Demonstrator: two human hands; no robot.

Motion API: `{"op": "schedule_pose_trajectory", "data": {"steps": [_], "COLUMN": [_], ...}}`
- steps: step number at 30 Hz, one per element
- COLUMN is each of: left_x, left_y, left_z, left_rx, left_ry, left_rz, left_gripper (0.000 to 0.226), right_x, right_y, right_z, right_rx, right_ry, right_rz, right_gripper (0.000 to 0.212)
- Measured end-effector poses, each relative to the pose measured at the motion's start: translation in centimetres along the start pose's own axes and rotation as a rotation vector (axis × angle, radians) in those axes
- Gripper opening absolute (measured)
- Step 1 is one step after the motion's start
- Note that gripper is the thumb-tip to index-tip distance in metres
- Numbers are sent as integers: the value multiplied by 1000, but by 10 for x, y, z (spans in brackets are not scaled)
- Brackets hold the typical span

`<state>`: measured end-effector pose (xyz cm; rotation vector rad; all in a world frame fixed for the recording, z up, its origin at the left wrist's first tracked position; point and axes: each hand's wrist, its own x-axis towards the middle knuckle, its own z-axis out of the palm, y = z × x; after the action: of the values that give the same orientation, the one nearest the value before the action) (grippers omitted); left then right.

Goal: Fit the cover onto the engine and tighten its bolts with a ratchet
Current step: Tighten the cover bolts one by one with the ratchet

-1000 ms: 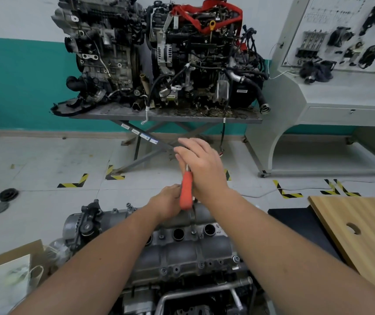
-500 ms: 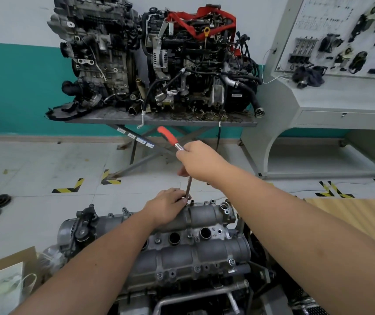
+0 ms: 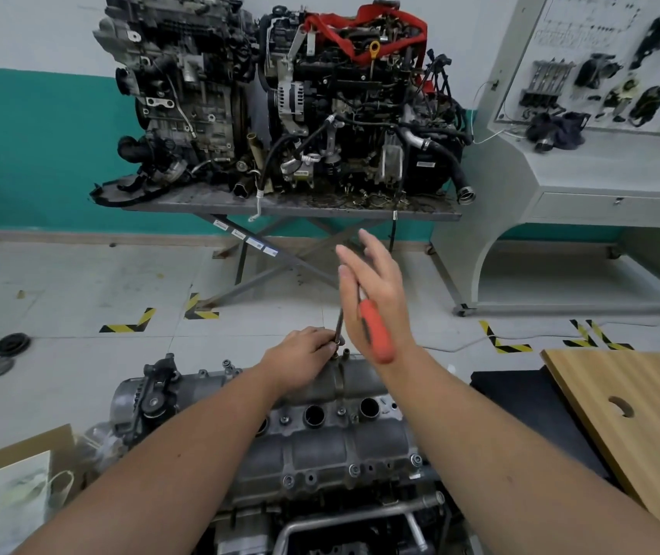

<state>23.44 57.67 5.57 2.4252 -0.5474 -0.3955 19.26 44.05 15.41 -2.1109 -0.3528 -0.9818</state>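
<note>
Ratchet [image 3: 374, 328] work on the cover's [image 3: 320, 442] far edge: left hand [image 3: 302, 360] pinches the socket end on a bolt; right hand [image 3: 374, 298], fingers spread, steadies the orange handle. Rigid steel tool, likely slippery bare; the rubbery handle looks the better hold.

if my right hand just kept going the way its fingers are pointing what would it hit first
Nothing close, it seems. The right hand points its straight fingers up and away, toward the crossed legs of the metal table that bears the engines; open floor lies between, though depth is hard to judge.
</note>
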Motion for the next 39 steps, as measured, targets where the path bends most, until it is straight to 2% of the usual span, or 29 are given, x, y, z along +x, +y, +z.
{"op": "schedule_pose_trajectory", "data": {"steps": [2, 4, 5, 7, 9, 11, 12, 14, 16, 17, 20, 21, 22, 24, 26, 27, 29, 33, 35, 37, 39], "left_x": [0, -1, 0, 2, 4, 4, 4, 4, 5, 4, 4, 4, 4, 4, 4, 4, 3, 3, 4, 5, 5], "left_y": [1, 3, 2, 0, -1, -2, -3, -3, -4, -4, -3, -3, -3, -3, -2, -2, -2, -3, -3, -4, -4], "left_z": [0, 1, 2, 4, 4, 4, 4, 4, 5, 5, 5, 5, 5, 5, 5, 4, 4, 3, 3, 3, 5], "left_rx": [-39, -96, -87, -16, 4, -10, -17, -22, -21, -21, -2, 15, 26, 46, 54, 51, 48, 7, -28, -53, -45], "left_ry": [4, 7, 13, 13, -7, -8, -1, 10, 13, 15, 23, 21, 18, 10, 3, -3, -11, -1, 8, 1, 12], "left_rz": [9, 38, 44, 12, -12, -13, -9, -9, -7, -2, 3, 5, 4, -4, -9, -8, 7, 18, 18, 18, 28], "left_gripper": [17, 35, 34, 28, 29, 27, 25, 27, 29, 28, 31, 32, 33, 34, 34, 34, 32, 27, 26, 28, 18], "right_x": [9, 18, 21, 28, 36, 47, 51, 58, 62, 62, 59, 57, 54, 44, 32, 26, 13, -3, -8, -9, -1], "right_y": [4, -1, -5, -18, -29, -36, -39, -41, -42, -43, -41, -39, -37, -29, -26, -26, -27, -22, -13, -2, 6], "right_z": [-5, -10, -13, -16, -18, -20, -21, -20, -17, -16, -14, -15, -16, -12, -5, 0, 11, 20, 16, 8, 0], "right_rx": [-301, -518, -631, -803, -912, -917, -897, -828, -673, -508, 352, 639, 866, 1149, 1193, 1136, 925, 537, 349, 115, -150], "right_ry": [-62, -216, -274, -416, -644, -782, -809, -826, -837, -820, -611, -522, -414, -143, 110, 166, 122, 5, -23, -52, -85], "right_rz": [-301, -429, -454, -415, -264, -190, -172, -61, 162, 326, 976, 1120, 1205, 1248, 1163, 1085, 930, 583, 398, 130, -173], "right_gripper": [20, 21, 20, 17, 40, 50, 50, 35, 26, 26, 15, 7, 3, 14, 19, 16, 5, 38, 40, 36, 36]}}
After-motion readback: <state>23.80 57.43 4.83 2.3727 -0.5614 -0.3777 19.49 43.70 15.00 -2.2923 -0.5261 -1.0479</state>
